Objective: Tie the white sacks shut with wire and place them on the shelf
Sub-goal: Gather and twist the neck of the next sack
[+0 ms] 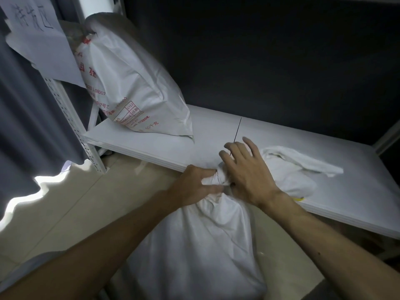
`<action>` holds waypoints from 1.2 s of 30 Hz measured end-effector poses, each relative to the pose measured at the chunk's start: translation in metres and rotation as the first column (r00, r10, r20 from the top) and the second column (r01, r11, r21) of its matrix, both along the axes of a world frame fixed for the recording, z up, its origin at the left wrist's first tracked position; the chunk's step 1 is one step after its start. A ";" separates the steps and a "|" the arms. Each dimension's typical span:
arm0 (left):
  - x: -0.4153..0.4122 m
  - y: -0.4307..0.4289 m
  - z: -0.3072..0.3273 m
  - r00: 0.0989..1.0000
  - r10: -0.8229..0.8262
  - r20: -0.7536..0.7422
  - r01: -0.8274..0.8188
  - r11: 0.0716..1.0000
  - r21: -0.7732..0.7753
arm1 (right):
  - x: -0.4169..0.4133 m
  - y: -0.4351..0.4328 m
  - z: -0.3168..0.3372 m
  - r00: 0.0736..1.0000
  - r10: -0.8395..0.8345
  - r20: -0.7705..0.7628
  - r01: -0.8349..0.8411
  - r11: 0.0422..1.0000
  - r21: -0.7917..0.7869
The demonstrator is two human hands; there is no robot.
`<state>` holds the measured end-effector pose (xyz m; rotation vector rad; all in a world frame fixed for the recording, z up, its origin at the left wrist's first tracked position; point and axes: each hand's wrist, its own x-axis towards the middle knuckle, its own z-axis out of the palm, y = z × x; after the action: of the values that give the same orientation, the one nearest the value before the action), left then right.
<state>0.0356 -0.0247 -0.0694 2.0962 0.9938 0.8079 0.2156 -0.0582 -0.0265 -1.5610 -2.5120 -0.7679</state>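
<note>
While looking down over both forearms, seeing front sack [194,245] upright on the floor [65,202], hard against the front edge of the shelf [281,135]. Long axis near vertical, gathered neck up, about level with the shelf board; bottom end cut off by the frame.

Wire [237,131]: thin, dark, straight. Sticking up from the neck area, leaning slightly right, passing between index and middle finger of the right hand.

Second sack [129,83] on the shelf, far left, well apart from the front sack. Tilted, long axis running from upper left to lower right, tied top against the frame post [71,118], bottom corner on the board. Red print on its face, mostly blurred. Readable: "50千克", plus a small table with "≤13.0" and "≤0.30".

Paper sheet [32,40] hanging on the post, upper left, handwritten; looks like "待发区".

White bundle [303,169] lying flat on the shelf just behind the right hand, long axis left to right. Small yellow bit [299,199] at its near edge.

Left hand [194,182]: palm down, fingers curled round the gathered neck from the left, gripping it.

Right hand [244,169]: back toward the camera, over the neck from the right, fingers spread and nearly straight, pointing at the shelf. Thumb hidden. Cannot tell whether pinching the wire or just straddling it.
</note>
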 end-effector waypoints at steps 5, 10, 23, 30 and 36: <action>-0.010 0.004 0.013 0.998 -0.048 0.052 0.059 0.968 -0.244 | 0.013 -0.004 -0.034 0.983 0.175 0.049 -0.181 0.970 0.165; -0.001 -0.004 0.008 0.998 -0.066 0.024 0.070 0.946 -0.315 | 0.009 0.010 -0.046 0.992 0.123 0.030 -0.126 0.973 0.195; 0.019 -0.023 -0.007 0.870 0.283 -0.403 -0.111 0.910 0.400 | -0.006 0.032 0.000 0.966 -0.207 -0.153 0.025 0.667 -0.745; 0.013 -0.012 -0.021 0.896 0.227 -0.381 0.011 0.847 0.531 | -0.003 0.045 0.002 0.917 -0.374 -0.140 0.052 0.458 -0.887; 0.007 -0.005 -0.008 0.990 -0.026 -0.136 0.036 0.997 0.075 | -0.005 0.038 0.003 0.932 -0.334 -0.140 0.046 0.492 -0.869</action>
<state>0.0421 -0.0301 -0.0772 2.2518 1.0124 0.7072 0.2103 -0.0199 -0.0230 -1.9921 -2.5902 0.8869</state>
